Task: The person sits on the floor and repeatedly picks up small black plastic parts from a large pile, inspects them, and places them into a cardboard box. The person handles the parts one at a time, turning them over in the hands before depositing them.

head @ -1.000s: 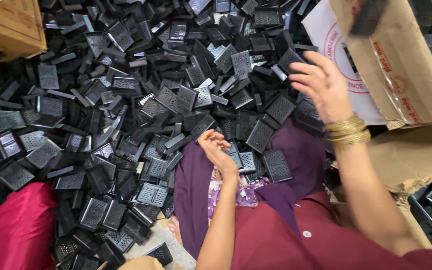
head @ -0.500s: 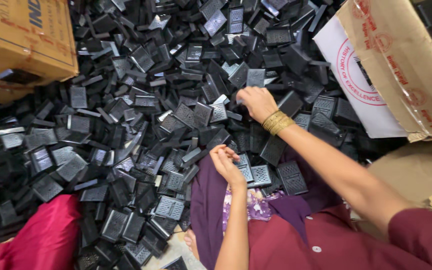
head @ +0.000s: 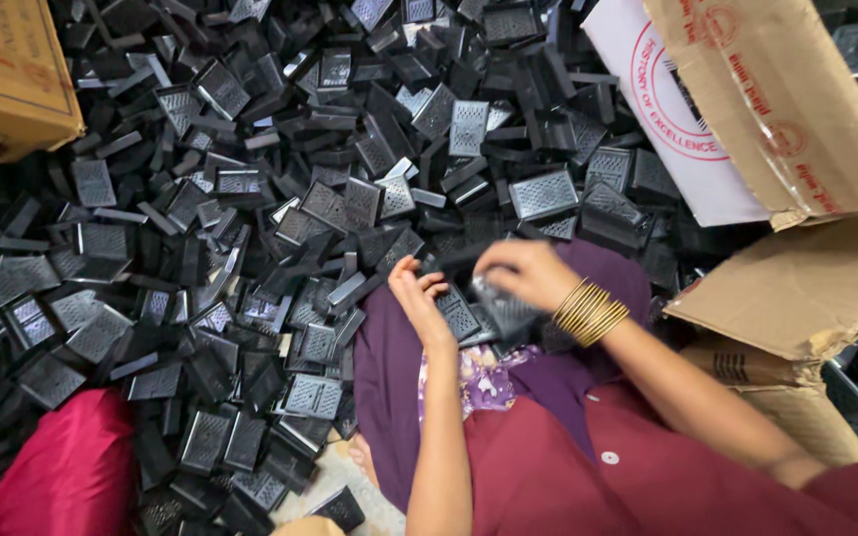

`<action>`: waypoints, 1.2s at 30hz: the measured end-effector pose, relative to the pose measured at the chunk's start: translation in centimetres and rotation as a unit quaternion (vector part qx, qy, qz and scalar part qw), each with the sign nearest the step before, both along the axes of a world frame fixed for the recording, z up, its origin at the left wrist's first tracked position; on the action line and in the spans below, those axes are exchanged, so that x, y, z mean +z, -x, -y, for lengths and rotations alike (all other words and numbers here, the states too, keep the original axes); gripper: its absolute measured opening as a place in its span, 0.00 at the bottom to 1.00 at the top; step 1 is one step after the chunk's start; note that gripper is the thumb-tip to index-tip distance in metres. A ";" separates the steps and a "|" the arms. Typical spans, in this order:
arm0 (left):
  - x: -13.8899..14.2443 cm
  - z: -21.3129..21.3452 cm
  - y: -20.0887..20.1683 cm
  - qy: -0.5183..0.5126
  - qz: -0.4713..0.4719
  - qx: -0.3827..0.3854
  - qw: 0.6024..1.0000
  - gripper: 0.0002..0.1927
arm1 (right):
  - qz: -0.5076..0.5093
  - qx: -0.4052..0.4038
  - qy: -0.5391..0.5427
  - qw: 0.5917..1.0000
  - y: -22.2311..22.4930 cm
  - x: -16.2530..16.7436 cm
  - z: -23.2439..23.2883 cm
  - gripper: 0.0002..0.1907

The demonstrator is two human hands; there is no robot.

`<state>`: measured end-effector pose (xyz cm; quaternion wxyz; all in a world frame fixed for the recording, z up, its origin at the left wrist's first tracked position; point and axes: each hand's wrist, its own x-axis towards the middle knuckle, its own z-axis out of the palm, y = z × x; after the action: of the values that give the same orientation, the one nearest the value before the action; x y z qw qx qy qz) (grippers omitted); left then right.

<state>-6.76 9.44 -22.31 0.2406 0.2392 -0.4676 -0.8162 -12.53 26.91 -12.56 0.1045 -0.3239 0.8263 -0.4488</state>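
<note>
Left hand point(head: 419, 296) half open, fingers curled, touching black rectangular plastic grille piece point(head: 457, 313) on purple cloth point(head: 389, 367) over lap. Right hand point(head: 523, 273), gold bangles point(head: 588, 311) at wrist, grips blurred black piece point(head: 501, 308) just beside. Beyond hands: big heap of same black grille pieces point(head: 280, 179). Far right: open brown cardboard box point(head: 796, 109), contents hidden. Far left: another cardboard box point(head: 7, 74).

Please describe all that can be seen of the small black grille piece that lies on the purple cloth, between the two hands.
The black grille piece is small, flat and rectangular, seemingly moulded plastic, with a raised frame around a fine mesh-like grid. It lies tilted on the purple cloth over the person's lap, at the near edge of the big pile of black pieces. The left hand is against its left side, fingers bent. The right hand, with gold bangles on the wrist, is just beside it over a blurred dark piece.
</note>
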 end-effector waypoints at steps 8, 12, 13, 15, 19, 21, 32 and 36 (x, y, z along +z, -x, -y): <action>4.1 -3.9 -2.9 -0.179 -0.083 -0.210 0.958 0.30 | -0.070 0.066 0.051 0.994 2.3 1.8 -0.9 0.14; 3.3 -0.9 -2.7 -0.263 -0.136 -0.189 0.936 0.30 | -0.210 -0.044 -0.086 0.973 6.5 1.2 -4.1 0.26; 3.0 -0.2 -2.6 -0.282 -0.141 -0.173 0.933 0.30 | -0.267 -0.083 -0.174 0.944 7.1 0.8 -5.2 0.34; 2.7 0.9 -2.2 -0.320 -0.148 -0.145 0.925 0.30 | -0.224 -0.082 -0.244 0.940 7.8 -0.3 -6.1 0.39; 3.3 1.7 -2.3 -0.384 -0.160 -0.119 0.902 0.29 | -0.245 -0.108 -0.196 0.943 7.1 -1.2 -7.4 0.35; 3.7 1.7 -2.4 -0.438 -0.155 -0.101 0.880 0.30 | -0.053 -0.224 -0.131 0.964 7.0 -0.2 -8.0 0.25; 2.0 0.8 -1.8 -0.382 -0.178 -0.150 0.894 0.34 | 0.123 -0.108 0.325 0.932 7.6 7.2 -6.0 0.32; 1.2 0.3 -1.8 -0.287 -0.154 -0.123 0.937 0.35 | -0.252 0.043 -0.026 0.966 6.1 1.8 -0.8 0.33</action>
<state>-4.93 9.18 -21.08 0.1287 0.1106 -0.1962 -0.9658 -18.60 27.67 -10.80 -0.0801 -0.4589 0.8225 -0.3263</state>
